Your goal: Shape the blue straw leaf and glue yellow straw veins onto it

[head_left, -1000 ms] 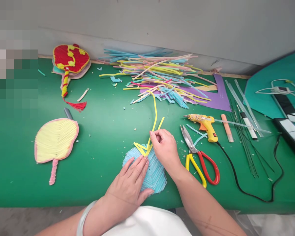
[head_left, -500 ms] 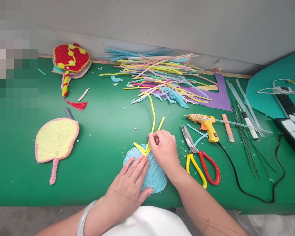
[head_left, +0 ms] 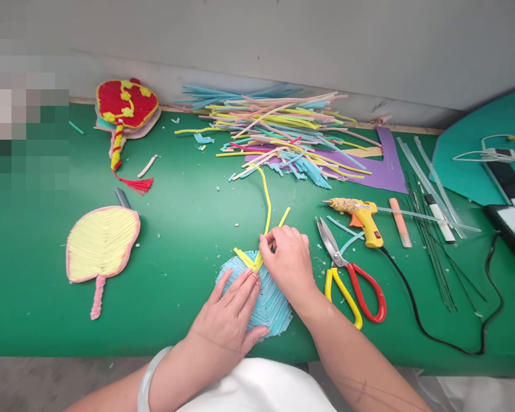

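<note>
A blue leaf-shaped piece made of pipe cleaners lies at the table's front edge. My left hand rests flat across it with fingers stretched out, pressing it down. Short yellow pipe cleaners meet in a V at the blue piece's upper edge, by my left fingertips. Between thumb and forefinger, my right hand pinches a long yellow pipe cleaner that rises from that V and bends over at its top. Another yellow end sticks out behind my right knuckles. The exact pinch point is partly hidden by the fingers.
Scissors with red and yellow handles and a yellow glue gun lie to the right, its cord trailing. A pile of coloured pipe cleaners stretches along the back. At left are a yellow fan and a red fan.
Hardly anything differs. The camera view has shifted slightly, and both hands keep their places on the blue piece and the yellow pipe cleaner.
</note>
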`<state>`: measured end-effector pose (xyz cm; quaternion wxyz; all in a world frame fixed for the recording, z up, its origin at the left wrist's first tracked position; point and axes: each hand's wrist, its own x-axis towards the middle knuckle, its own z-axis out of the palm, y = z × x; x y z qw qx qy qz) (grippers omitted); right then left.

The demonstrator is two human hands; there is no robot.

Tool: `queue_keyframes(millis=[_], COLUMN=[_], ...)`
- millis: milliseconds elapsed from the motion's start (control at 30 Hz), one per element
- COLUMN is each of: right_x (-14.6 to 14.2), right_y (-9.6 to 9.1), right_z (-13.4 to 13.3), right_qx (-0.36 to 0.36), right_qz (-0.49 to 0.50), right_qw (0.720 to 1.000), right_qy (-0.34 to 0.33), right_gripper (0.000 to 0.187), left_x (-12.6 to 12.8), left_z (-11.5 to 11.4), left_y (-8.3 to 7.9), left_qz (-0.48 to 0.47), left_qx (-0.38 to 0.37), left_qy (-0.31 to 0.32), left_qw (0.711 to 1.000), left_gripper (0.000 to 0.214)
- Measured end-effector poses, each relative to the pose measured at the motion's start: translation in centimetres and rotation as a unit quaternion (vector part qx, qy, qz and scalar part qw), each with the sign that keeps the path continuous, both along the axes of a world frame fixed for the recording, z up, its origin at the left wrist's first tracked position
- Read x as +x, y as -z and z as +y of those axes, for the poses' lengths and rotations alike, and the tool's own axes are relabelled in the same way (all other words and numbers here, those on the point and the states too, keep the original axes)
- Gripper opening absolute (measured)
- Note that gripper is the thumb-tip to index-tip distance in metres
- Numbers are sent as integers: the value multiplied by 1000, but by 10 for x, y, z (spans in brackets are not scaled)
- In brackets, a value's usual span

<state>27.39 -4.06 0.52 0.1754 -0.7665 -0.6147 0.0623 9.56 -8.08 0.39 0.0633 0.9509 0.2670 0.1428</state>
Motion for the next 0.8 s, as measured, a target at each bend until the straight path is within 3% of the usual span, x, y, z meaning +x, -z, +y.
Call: queue_keyframes(millis=[300,800], right_x=[1,3], right_y=[-1,-1], right_z=[1,0], right_qx=[-21,-10], right_qz=[-8,-2], right_qw=[1000,1000], right_qy=[0,-7], right_gripper=[17,11], left_x=[7,10], left_z=[6,6], left_y=[-9,-8], left_qz=[7,12], left_qx=[14,26], left_qy=[0,-18], left_qw=[1000,999], left_gripper=[52,52])
